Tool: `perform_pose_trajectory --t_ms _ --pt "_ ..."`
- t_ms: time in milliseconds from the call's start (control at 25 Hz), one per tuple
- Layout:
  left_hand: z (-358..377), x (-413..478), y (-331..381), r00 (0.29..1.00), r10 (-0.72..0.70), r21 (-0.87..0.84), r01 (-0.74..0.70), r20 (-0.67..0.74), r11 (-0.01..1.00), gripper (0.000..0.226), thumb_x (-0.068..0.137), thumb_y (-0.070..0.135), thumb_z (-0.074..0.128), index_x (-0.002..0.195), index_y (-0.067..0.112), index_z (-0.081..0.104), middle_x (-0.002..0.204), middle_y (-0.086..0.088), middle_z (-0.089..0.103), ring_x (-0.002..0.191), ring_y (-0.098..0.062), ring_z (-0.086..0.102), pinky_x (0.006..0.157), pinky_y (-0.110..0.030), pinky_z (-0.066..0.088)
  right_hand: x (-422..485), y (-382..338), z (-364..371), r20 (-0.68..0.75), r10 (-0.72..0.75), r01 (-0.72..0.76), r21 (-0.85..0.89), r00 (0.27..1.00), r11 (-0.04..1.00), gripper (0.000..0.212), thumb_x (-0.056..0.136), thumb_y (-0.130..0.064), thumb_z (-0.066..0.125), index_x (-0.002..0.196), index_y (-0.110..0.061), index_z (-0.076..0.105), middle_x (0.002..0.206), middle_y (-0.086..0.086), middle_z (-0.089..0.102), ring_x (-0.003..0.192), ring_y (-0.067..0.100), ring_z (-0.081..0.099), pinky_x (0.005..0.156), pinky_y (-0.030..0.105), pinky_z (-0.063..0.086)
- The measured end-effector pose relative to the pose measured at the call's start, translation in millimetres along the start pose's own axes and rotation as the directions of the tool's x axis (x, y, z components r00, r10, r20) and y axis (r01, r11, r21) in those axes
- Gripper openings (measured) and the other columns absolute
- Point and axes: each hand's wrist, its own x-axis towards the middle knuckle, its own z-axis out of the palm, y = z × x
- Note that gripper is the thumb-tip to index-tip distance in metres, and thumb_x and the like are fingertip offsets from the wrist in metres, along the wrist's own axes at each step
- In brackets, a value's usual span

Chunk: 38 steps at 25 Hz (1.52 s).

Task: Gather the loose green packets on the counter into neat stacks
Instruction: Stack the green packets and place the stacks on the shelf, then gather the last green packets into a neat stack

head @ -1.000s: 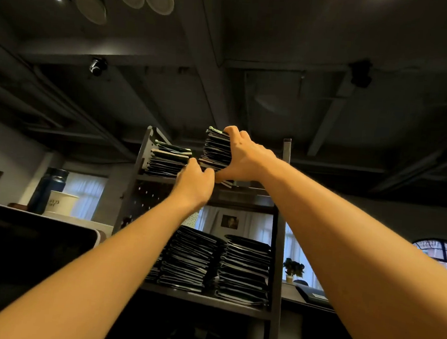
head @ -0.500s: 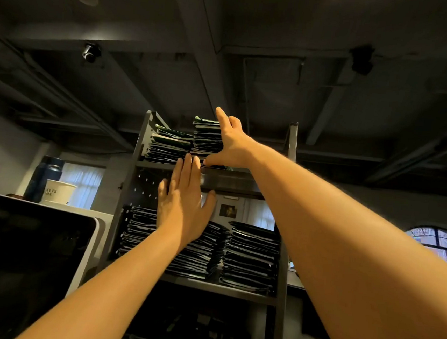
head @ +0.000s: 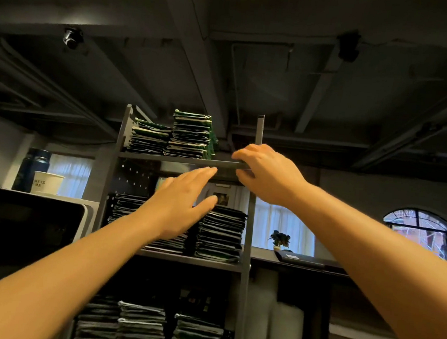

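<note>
I see dark beamed ceiling (head: 253, 63) overhead, arched window (head: 424, 235) far right. Grey metal shelf rack (head: 250, 225) centre, three tiers loaded w/ packet piles. Top tier: two green packet stacks (head: 190, 135) side by side, left one lower. White machine (head: 89, 211) at left, paper cup (head: 47, 183) and blue bottle (head: 32, 168) on top. My left hand (head: 184, 203) empty, fingers spread flat, in front of mid tier. My right hand (head: 265, 173) curled over top shelf's front edge, near the stacks, not touching them.
</note>
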Motion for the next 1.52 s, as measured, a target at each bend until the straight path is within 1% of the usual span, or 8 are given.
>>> perform_pose_trajectory --t_ms 240,440,680,920,1080,1280,1400,1520 --pt "11.5 -36.5 25.0 0.976 0.061 0.008 -0.064 0.21 0.998 0.055 0.096 0.042 0.04 0.147 0.028 0.025 0.152 0.007 0.031 0.139 -0.009 0.027 0.114 -0.034 0.023 -91.8 7.8 3.7 0.404 0.105 -0.115 -0.001 0.909 0.993 0.037 0.098 -0.036 0.042 0.134 -0.029 0.045 0.127 -0.004 0.055 0.111 0.021 0.055 0.087 0.038 0.049" --pt "36.3 -73.4 48.2 0.922 0.046 -0.046 -0.031 0.383 0.998 0.05 0.096 0.043 0.042 0.143 0.034 0.031 0.144 0.014 0.039 0.133 -0.003 0.034 0.109 -0.024 0.029 -155.7 2.9 24.7 0.548 0.097 -0.133 0.027 0.831 0.991 0.036 0.097 -0.035 0.044 0.133 -0.031 0.044 0.12 -0.005 0.06 0.104 0.021 0.057 0.079 0.034 0.049" --pt "86.3 -118.8 77.8 0.851 0.066 -0.122 -0.002 0.521 0.992 0.043 0.095 0.042 0.043 0.137 0.036 0.038 0.133 0.015 0.048 0.122 -0.002 0.044 0.104 -0.028 0.039 -225.1 -15.9 61.4 0.676 0.068 -0.145 0.058 0.734 0.988 0.04 0.096 -0.036 0.044 0.136 -0.033 0.041 0.123 -0.002 0.059 0.11 0.023 0.055 0.081 0.035 0.045" --pt "140.4 -165.3 94.6 0.792 0.076 -0.136 0.009 0.605 0.991 0.046 0.096 0.045 0.041 0.141 0.036 0.032 0.142 0.015 0.039 0.129 -0.001 0.035 0.105 -0.021 0.03 -286.2 -24.8 100.4 0.788 0.021 -0.182 0.116 0.615 0.976 0.037 0.096 -0.036 0.045 0.133 -0.029 0.045 0.124 -0.002 0.058 0.109 0.023 0.056 0.083 0.035 0.046" --pt "176.1 -204.3 106.9 0.727 0.077 -0.193 0.078 0.683 0.978 0.063 0.092 0.049 0.048 0.146 0.031 0.021 0.15 0.014 0.025 0.135 0.0 0.022 0.101 -0.012 0.019 -317.6 -28.4 125.6 0.823 -0.019 -0.248 0.193 0.568 0.949 0.035 0.097 -0.034 0.044 0.131 -0.025 0.048 0.128 0.002 0.056 0.115 0.023 0.053 0.087 0.035 0.044" --pt "219.8 -241.7 121.9 0.672 0.005 -0.153 0.161 0.74 0.975 0.087 0.089 0.061 0.039 0.15 0.024 -0.011 0.158 0.008 -0.015 0.143 -0.005 -0.015 0.118 -0.029 -0.001 -338.7 -31.5 154.1 0.827 -0.059 -0.446 0.359 0.559 0.82 0.049 0.101 -0.031 0.037 0.147 -0.018 0.029 0.15 0.005 0.035 0.137 0.021 0.033 0.11 0.03 0.026" --pt "236.7 -242.1 133.9 0.634 0.008 -0.19 0.221 0.773 0.957 0.09 0.09 0.061 0.036 0.147 0.021 -0.021 0.156 0.007 -0.024 0.14 -0.004 -0.023 0.116 -0.028 -0.007 -344.0 -21.7 164.3 0.857 -0.013 -0.507 0.317 0.516 0.802 0.053 0.1 -0.038 0.037 0.148 -0.019 0.025 0.15 0.008 0.033 0.137 0.023 0.032 0.108 0.029 0.026" --pt "249.0 -231.8 144.6 0.611 0.047 -0.23 0.224 0.79 0.947 0.09 0.091 0.06 0.036 0.146 0.021 -0.024 0.154 0.007 -0.026 0.139 -0.003 -0.023 0.111 -0.023 -0.009 -347.9 -3.6 170.1 0.887 0.037 -0.537 0.244 0.459 0.808 0.05 0.098 -0.045 0.038 0.141 -0.02 0.041 0.14 0.011 0.042 0.127 0.026 0.041 0.104 0.033 0.032"
